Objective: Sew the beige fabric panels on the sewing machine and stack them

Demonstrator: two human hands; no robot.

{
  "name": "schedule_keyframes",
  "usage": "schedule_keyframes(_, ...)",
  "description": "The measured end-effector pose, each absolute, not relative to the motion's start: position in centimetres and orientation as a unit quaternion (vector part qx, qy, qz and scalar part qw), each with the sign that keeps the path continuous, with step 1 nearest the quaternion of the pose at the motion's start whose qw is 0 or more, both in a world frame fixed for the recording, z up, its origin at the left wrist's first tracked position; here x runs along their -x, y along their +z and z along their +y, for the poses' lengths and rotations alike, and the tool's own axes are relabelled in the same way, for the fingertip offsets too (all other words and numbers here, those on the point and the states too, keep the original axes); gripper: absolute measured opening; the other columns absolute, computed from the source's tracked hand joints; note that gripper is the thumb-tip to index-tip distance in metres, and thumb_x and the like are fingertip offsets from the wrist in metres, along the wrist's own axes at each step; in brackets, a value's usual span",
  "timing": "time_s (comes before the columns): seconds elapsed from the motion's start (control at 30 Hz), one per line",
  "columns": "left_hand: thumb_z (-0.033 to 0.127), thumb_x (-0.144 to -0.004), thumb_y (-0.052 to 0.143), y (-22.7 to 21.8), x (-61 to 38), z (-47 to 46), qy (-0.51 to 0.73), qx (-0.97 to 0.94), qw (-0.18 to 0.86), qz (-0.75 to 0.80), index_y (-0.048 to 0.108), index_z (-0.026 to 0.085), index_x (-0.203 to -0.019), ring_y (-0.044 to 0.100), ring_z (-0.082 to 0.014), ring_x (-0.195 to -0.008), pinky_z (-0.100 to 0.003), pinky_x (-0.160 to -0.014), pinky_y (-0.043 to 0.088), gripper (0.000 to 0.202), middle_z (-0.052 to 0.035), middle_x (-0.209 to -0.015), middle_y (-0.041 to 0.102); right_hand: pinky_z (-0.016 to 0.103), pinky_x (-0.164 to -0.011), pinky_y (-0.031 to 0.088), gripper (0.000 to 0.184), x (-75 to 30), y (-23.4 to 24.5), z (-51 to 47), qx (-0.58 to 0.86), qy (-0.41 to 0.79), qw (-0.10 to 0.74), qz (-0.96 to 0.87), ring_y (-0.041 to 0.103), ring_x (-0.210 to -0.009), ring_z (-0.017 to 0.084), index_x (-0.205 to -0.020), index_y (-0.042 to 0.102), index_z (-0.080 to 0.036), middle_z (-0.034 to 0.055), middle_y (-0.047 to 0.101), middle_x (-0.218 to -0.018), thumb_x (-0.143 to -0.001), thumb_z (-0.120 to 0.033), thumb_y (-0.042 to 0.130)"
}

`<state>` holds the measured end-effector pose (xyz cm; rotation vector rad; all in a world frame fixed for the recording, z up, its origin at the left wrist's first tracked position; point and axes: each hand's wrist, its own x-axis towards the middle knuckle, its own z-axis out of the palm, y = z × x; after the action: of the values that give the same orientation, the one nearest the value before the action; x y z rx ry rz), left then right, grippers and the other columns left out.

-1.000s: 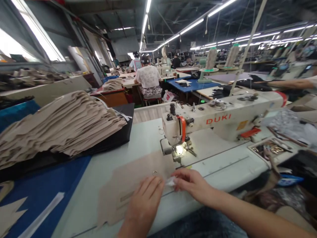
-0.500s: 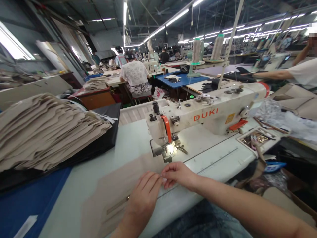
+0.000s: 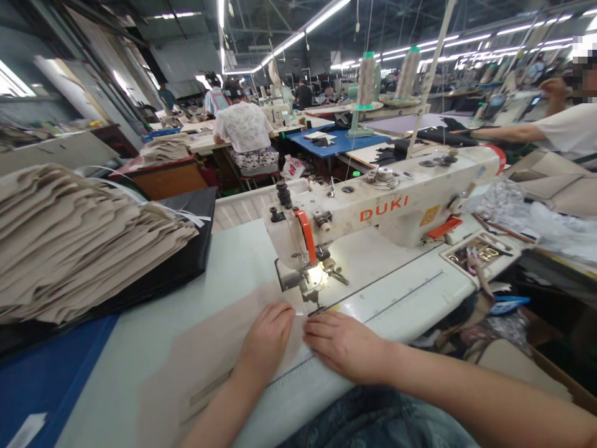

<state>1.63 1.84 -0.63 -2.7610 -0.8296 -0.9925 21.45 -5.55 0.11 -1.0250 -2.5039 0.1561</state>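
A pale beige fabric panel (image 3: 224,323) with a long narrow slot lies on the sewing machine table, its upper right corner just in front of the needle area. My left hand (image 3: 268,339) rests on the panel, thumb and fingers pinched around a small whitish piece (image 3: 300,309) at its right edge. My right hand (image 3: 342,345) lies flat just right of that edge, fingers stretched out and pointing left. Both hands sit in front of the lit presser foot (image 3: 314,277) of the sewing machine (image 3: 387,205). What lies under the right palm is hidden.
A tall stack of beige fabric pieces (image 3: 84,242) sits on black material (image 3: 186,249) at left. Right of the machine is a tray (image 3: 480,254) with scissors and metal rings. Thread cones (image 3: 366,81) stand behind. A co-worker's arm (image 3: 513,132) reaches in at right.
My right hand has gone from a raised pinch beside the left fingers to lying flat on the table. The left hand has moved up toward the needle, now pinching the whitish piece.
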Motion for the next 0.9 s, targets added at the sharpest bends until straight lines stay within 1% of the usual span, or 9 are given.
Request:
schedule_keyframes(0.2, 0.013, -0.097, 0.039, -0.16, -1.79, 2.19, -0.307, 0.914, 0.085, -0.253, 0.067, 0.014, -0.089, 0.062, -0.0186, -0.083, -0.031, -0.078, 0.056, 0.029, -0.0080, -0.088, 0.068, 0.037, -0.103, 0.044, 0.025, -21.58, -0.30, -5.24, 0.360, 0.032, 0.232, -0.903, 0.057, -0.113, 0.023, -0.113, 0.064, -0.009, 0.0138, 0.067, -0.119, -0.097, -0.017, 0.048)
schedule_keyframes(0.33, 0.009, -0.096, 0.039, -0.02, -2.12, 2.35, -0.290, 0.923, 0.114, -0.227, 0.067, 0.014, -0.089, 0.063, -0.0194, -0.085, -0.032, -0.081, 0.055, 0.030, -0.0078, -0.087, 0.069, 0.036, -0.103, 0.044, 0.025, -21.73, -0.40, -5.38, 0.362, 0.041, 0.238, -0.900, 0.057, -0.114, 0.022, -0.115, 0.064, -0.010, 0.0140, 0.066, -0.121, -0.097, -0.019, 0.048)
schedule_keyframes(0.47, 0.007, -0.096, 0.040, -0.17, -2.05, 2.44, -0.283, 0.926, 0.101, -0.230, 0.067, 0.015, -0.088, 0.063, -0.0184, -0.085, -0.031, -0.082, 0.055, 0.029, -0.0065, -0.088, 0.069, 0.037, -0.103, 0.044, 0.026, -21.79, -0.27, -5.34, 0.360, 0.052, 0.237, -0.901, 0.056, -0.115, 0.022, -0.115, 0.063, -0.009, 0.0145, 0.066, -0.120, -0.098, -0.019, 0.047)
schedule_keyframes(0.7, 0.008, -0.095, 0.040, -0.42, -1.59, 2.60, -0.278, 0.933, 0.086, -0.212, 0.069, 0.014, -0.093, 0.064, -0.0189, -0.088, -0.034, -0.084, 0.055, 0.030, -0.0077, -0.091, 0.071, 0.038, -0.102, 0.045, 0.026, -21.70, -0.21, -5.31, 0.364, 0.064, 0.231, -0.900, 0.055, -0.116, 0.022, -0.115, 0.063, -0.010, 0.0143, 0.067, -0.118, -0.099, -0.019, 0.044)
schedule_keyframes(0.9, 0.008, -0.095, 0.041, -0.42, -1.66, 2.60, -0.294, 0.929, 0.080, -0.211, 0.068, 0.015, -0.093, 0.065, -0.0184, -0.088, -0.033, -0.084, 0.056, 0.028, -0.0075, -0.090, 0.071, 0.037, -0.103, 0.044, 0.028, -21.65, -0.23, -5.40, 0.364, 0.059, 0.236, -0.899, 0.056, -0.115, 0.022, -0.114, 0.064, -0.009, 0.0136, 0.066, -0.119, -0.099, -0.019, 0.043)
